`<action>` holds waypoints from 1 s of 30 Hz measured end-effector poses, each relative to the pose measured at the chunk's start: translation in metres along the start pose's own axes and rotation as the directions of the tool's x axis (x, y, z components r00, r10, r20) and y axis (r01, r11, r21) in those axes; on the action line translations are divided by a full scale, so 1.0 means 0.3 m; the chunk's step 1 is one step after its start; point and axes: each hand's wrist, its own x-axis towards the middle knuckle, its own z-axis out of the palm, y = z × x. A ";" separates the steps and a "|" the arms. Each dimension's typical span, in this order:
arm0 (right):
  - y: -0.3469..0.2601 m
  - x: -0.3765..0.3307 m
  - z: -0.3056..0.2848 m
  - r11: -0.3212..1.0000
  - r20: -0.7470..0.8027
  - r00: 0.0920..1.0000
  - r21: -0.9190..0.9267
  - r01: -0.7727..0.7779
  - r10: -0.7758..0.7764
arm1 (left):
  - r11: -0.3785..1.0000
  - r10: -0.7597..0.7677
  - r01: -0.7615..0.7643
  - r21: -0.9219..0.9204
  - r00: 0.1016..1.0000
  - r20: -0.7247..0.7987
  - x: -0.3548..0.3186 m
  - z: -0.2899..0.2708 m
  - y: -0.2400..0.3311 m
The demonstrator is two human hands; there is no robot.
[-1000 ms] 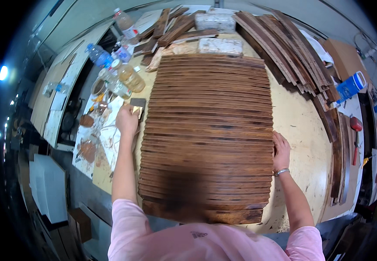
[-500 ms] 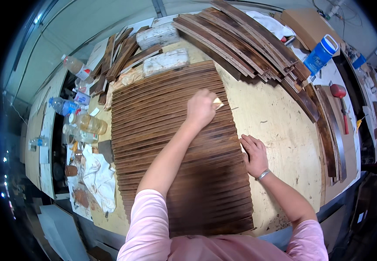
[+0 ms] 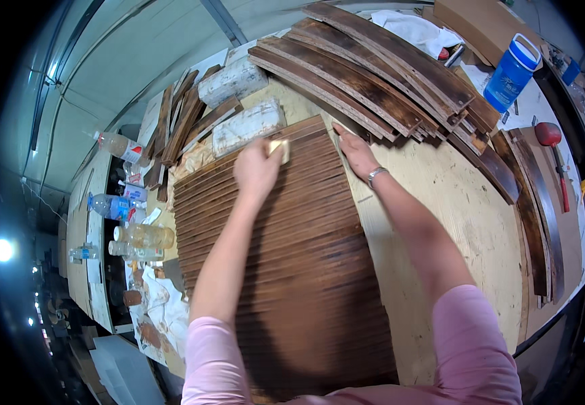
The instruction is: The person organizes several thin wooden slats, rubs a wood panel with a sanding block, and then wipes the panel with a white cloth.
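Observation:
A wide ribbed panel of dark brown wooden slats (image 3: 292, 223) lies flat on the table in front of me. Near its far edge my left hand (image 3: 256, 167) is closed around a small pale yellow pad (image 3: 279, 150), which rests against the slats. What the pad is made of I cannot make out. My right hand (image 3: 360, 154) lies at the panel's far right corner, fingers stretched out along the edge, holding nothing. Just beyond my left hand sits a white wrapped block (image 3: 248, 126).
Long dark boards (image 3: 373, 74) are piled at the back right. A blue jug (image 3: 510, 77) and a red-headed mallet (image 3: 549, 135) stand and lie to the right. At left are several plastic bottles (image 3: 144, 236) and a stained white cloth (image 3: 165, 304). Another wrapped block (image 3: 231, 82) lies behind.
My left hand has moved away from me and to the left with the pad. My right hand has slid from the panel's right side up to its far corner. The view has shifted.

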 end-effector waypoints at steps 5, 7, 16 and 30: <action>-0.001 0.034 0.061 0.970 0.021 0.999 -0.244 -0.020 0.025 | 0.988 0.156 -0.154 0.025 0.985 -0.072 0.168 0.208 0.198; 0.023 0.024 0.049 0.968 0.042 0.999 -0.250 0.020 -0.010 | 0.984 0.105 -0.101 0.146 0.994 -0.021 0.172 0.215 0.190; 0.018 0.027 0.059 0.984 -0.009 0.998 -0.172 -0.056 0.055 | 0.977 0.102 -0.097 0.188 0.995 -0.019 0.234 0.169 0.239; -0.005 0.013 0.050 0.979 -0.043 0.999 -0.204 0.015 -0.025 | 0.973 0.010 -0.010 0.230 1.000 0.002 0.183 0.197 0.190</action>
